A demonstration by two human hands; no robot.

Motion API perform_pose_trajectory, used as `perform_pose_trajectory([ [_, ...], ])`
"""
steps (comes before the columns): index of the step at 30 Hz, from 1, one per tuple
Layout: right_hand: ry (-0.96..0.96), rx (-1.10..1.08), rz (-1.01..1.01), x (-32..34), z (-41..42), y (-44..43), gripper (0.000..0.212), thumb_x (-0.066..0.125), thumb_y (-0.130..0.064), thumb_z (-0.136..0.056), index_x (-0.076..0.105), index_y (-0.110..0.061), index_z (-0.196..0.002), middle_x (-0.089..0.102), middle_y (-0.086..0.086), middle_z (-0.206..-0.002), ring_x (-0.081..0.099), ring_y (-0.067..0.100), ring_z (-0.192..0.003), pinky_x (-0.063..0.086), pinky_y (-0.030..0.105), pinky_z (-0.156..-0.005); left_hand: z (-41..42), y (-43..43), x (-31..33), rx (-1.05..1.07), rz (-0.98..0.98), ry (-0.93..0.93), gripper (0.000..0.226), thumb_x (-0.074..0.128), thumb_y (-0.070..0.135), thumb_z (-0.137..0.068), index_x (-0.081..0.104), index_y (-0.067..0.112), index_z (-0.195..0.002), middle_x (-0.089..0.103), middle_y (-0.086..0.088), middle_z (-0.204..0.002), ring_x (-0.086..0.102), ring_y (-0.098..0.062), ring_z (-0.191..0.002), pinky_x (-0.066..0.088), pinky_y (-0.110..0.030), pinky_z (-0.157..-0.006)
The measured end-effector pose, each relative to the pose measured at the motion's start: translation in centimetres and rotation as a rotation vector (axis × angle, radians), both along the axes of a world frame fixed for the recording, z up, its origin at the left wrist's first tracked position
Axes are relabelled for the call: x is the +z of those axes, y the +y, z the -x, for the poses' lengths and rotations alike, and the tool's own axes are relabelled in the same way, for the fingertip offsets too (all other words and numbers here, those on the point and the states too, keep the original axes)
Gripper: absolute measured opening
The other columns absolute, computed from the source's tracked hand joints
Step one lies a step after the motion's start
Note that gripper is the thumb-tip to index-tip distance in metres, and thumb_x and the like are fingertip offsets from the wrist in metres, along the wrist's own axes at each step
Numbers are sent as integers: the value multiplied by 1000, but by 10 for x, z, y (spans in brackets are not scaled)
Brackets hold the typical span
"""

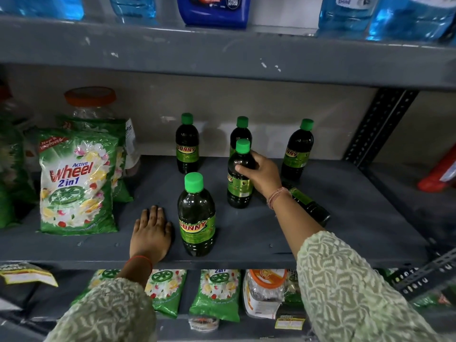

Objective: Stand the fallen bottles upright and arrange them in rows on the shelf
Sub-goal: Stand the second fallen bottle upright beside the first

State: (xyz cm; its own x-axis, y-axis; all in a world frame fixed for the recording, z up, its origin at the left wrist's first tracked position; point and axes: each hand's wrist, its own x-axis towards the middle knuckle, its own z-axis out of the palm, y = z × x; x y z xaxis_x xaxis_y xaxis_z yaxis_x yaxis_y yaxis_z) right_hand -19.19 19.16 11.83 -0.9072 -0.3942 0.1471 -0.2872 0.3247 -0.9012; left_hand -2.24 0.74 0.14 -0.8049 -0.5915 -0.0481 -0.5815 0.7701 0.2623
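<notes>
Dark bottles with green caps and green "Sunny" labels stand on the grey shelf [345, 218]. Three are upright along the back: left [187, 144], middle [241, 130], right [297, 151]. One upright bottle [196, 215] stands near the front edge. My right hand [261, 175] grips another upright bottle [239, 176] in the middle of the shelf. Behind my right forearm one bottle [309, 204] lies on its side, partly hidden. My left hand [151, 234] rests flat on the shelf, fingers apart, just left of the front bottle.
Green Wheel detergent bags [77, 181] lean at the shelf's left, a clear jar with an orange lid [90, 101] behind them. A perforated upright post [377, 127] bounds the right. Blue liquid bottles [345, 13] fill the shelf above; more bags and jars sit below.
</notes>
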Motion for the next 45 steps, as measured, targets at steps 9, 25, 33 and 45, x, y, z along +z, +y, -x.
perform_pose_trajectory([
  [9,80,-13,-16,-2,6,-5,50,76,-16,-69,55,-8,-114,59,18,-118,55,28,-109,44,36,-94,-1,2,2,-89,-7,32,53,21,29,-97,9,10,-146,6,-8,-158,1,-21,-147,4,-35,-121],
  [25,66,67,94,-14,18,-1,45,73,-13,-72,60,-11,-115,64,16,-116,60,27,-108,47,44,-97,-1,1,3,-91,-32,39,54,23,30,-97,10,10,-146,7,-8,-158,4,-22,-147,7,-36,-121],
  [33,-152,80,168,-30,2,6,110,81,-11,-63,8,-19,-145,38,-2,-136,32,11,-128,27,28,-107,0,1,2,-86,-30,35,54,23,30,-97,10,10,-146,7,-8,-158,4,-22,-147,7,-36,-121],
  [45,-168,-95,110,-93,-22,3,51,77,-1,-64,53,-6,-108,63,9,-104,56,16,-94,42,22,-79,0,-2,0,-92,-29,40,54,24,29,-97,11,11,-146,8,-7,-158,5,-21,-147,8,-35,-122],
])
